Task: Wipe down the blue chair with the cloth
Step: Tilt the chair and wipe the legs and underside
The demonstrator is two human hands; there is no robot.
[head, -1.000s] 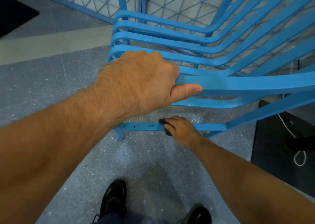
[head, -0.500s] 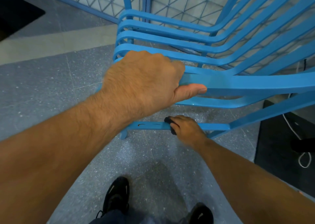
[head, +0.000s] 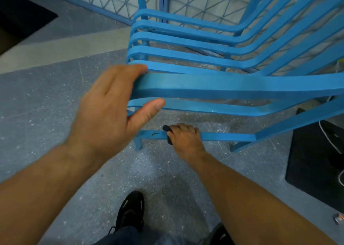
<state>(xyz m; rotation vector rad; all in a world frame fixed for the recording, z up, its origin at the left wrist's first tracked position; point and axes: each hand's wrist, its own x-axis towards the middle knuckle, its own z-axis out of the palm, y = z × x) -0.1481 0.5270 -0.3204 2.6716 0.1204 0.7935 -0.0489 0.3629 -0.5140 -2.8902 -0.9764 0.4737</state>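
Chair: blue slatted metal chair [head: 232,82], rigid; steady it by the front slat.
Left hand [head: 111,112]: fingers spread, loose at that slat's end.
Right hand [head: 186,140]: closed around the small dark soft cloth [head: 166,128] on the low crossbar [head: 227,137].

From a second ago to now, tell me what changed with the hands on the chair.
The left hand has let go: it was clamped over the front end of the blue chair's slat, and now it is open, fingers spread, just off that end. The right hand stays on the low crossbar, pressing the dark cloth at about the same spot. The chair itself has not visibly moved.
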